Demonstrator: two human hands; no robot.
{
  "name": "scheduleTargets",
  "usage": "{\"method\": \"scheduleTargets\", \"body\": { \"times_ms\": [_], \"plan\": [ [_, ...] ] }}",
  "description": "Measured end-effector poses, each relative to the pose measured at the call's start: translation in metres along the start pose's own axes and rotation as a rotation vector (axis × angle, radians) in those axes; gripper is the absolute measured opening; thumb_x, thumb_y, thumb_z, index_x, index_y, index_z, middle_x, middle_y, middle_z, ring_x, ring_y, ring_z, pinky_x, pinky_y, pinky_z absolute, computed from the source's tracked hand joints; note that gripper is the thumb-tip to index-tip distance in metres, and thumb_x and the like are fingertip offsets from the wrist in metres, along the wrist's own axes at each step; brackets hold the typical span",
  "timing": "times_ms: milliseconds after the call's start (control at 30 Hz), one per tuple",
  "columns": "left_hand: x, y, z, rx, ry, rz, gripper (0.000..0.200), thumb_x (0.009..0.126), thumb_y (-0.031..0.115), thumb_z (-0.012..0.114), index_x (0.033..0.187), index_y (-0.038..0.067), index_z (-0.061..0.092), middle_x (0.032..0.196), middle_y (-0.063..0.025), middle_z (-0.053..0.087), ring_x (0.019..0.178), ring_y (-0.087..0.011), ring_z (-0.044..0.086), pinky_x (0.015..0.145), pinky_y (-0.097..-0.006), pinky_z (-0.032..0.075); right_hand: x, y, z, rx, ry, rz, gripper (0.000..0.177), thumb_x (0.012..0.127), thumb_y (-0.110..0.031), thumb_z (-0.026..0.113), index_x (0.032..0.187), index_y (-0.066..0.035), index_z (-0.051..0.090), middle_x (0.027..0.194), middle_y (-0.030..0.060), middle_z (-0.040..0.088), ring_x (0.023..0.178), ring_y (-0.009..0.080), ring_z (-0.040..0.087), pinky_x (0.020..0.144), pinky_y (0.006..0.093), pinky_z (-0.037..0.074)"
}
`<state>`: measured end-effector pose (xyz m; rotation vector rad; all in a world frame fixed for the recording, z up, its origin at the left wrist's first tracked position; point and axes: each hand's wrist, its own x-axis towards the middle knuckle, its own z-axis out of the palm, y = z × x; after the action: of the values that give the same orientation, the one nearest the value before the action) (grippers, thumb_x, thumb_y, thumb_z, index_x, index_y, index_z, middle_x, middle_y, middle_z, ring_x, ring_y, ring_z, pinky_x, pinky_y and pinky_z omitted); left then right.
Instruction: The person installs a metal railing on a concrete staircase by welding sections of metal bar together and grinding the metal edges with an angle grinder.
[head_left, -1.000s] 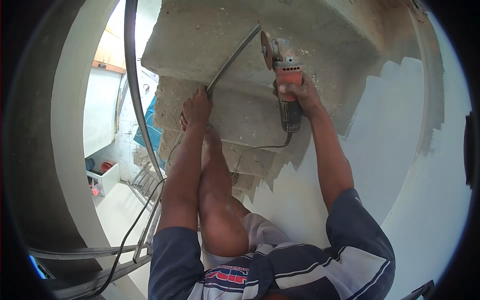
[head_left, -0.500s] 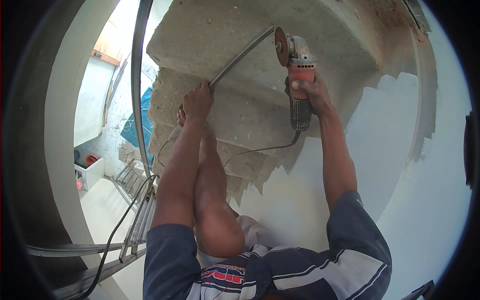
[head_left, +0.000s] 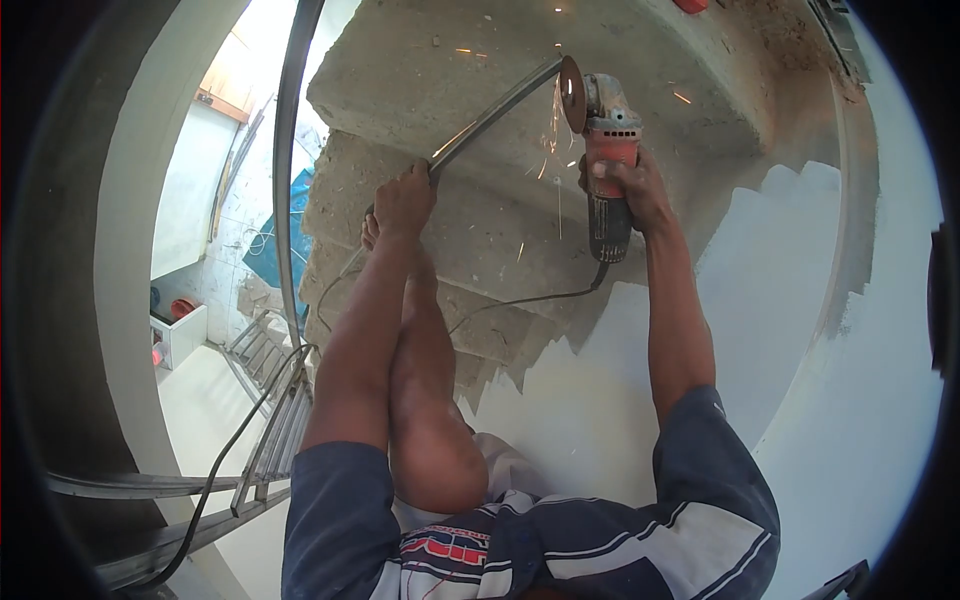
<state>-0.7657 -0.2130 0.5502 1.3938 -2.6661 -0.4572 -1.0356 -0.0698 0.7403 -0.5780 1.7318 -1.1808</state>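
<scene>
My right hand point(head_left: 630, 185) is closed around the body of a red and black angle grinder point(head_left: 612, 150). The grinder's disc point(head_left: 573, 94) meets the upper end of a metal bar point(head_left: 495, 112), and orange sparks fly from the contact. Wrapped round the bar's lower part is my left hand point(head_left: 404, 205), with its fingers closed. The bar slants up to the right above rough concrete steps point(head_left: 500, 215). From the grinder's base a black cord point(head_left: 530, 298) runs down to the left.
A metal ladder point(head_left: 275, 440) and a long upright metal bar point(head_left: 282, 170) stand at the left. Below lie a blue sheet point(head_left: 275, 245) and a white box point(head_left: 185, 335). A partly painted wall point(head_left: 770, 250) rises on the right. Something red point(head_left: 690, 5) shows at the top edge.
Sparks now fly where the disc meets the bar; none showed before. The bar's end and the disc are touching. The view has shifted slightly, and a red object has appeared at the top.
</scene>
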Motion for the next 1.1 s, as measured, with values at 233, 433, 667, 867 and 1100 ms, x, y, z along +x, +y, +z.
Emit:
{"method": "scheduleTargets", "body": {
  "times_ms": [233, 433, 667, 867, 1100],
  "plan": [
    [0.001, -0.003, 0.002, 0.004, -0.05, -0.003, 0.017, 0.095, 0.028, 0.061, 0.1, 0.012, 0.062, 0.089, -0.0121, 0.074, 0.078, -0.0325, 0.075, 0.066, -0.0447, 0.061, -0.002, -0.006, 0.005, -0.001, 0.024, 0.009, 0.053, 0.076, -0.015, 0.08, 0.121, 0.001, 0.058, 0.099, 0.0101, 0.068, 0.083, 0.0208, 0.07, 0.076, 0.0351, 0.059],
    [0.003, -0.003, 0.004, -0.011, -0.06, -0.005, 0.024, 0.097, 0.035, 0.061, 0.102, 0.012, 0.062, 0.089, -0.0114, 0.073, 0.075, -0.0328, 0.074, 0.063, -0.0448, 0.061, 0.0, 0.001, 0.001, -0.057, 0.034, 0.018, 0.05, 0.077, -0.016, 0.078, 0.121, 0.001, 0.059, 0.1, 0.0102, 0.069, 0.084, 0.0203, 0.07, 0.076, 0.0348, 0.059],
    [0.001, -0.007, 0.012, -0.017, -0.014, 0.015, 0.025, 0.099, 0.035, 0.055, 0.098, 0.012, 0.063, 0.08, -0.0111, 0.072, 0.07, -0.0339, 0.073, 0.06, -0.0471, 0.06, 0.003, 0.003, 0.006, -0.038, 0.069, -0.001, 0.049, 0.077, -0.016, 0.077, 0.119, 0.002, 0.06, 0.097, 0.0093, 0.069, 0.083, 0.0194, 0.069, 0.075, 0.0348, 0.058],
    [0.002, -0.004, 0.006, -0.077, 0.01, 0.0, 0.026, 0.1, 0.036, 0.054, 0.098, 0.012, 0.062, 0.084, -0.0122, 0.072, 0.073, -0.0352, 0.073, 0.065, -0.0475, 0.06, 0.005, 0.001, 0.008, 0.031, 0.023, -0.028, 0.052, 0.075, -0.017, 0.08, 0.118, 0.002, 0.06, 0.097, 0.0091, 0.069, 0.084, 0.0193, 0.069, 0.075, 0.0335, 0.058],
    [0.0, -0.003, 0.005, -0.047, -0.009, -0.013, 0.027, 0.099, 0.037, 0.058, 0.096, 0.011, 0.063, 0.085, -0.0126, 0.072, 0.075, -0.0338, 0.073, 0.066, -0.046, 0.06, 0.011, 0.01, 0.004, 0.052, 0.007, -0.031, 0.053, 0.073, -0.016, 0.079, 0.12, 0.001, 0.06, 0.1, 0.0094, 0.069, 0.084, 0.0196, 0.07, 0.077, 0.0349, 0.059]
  ]
}}
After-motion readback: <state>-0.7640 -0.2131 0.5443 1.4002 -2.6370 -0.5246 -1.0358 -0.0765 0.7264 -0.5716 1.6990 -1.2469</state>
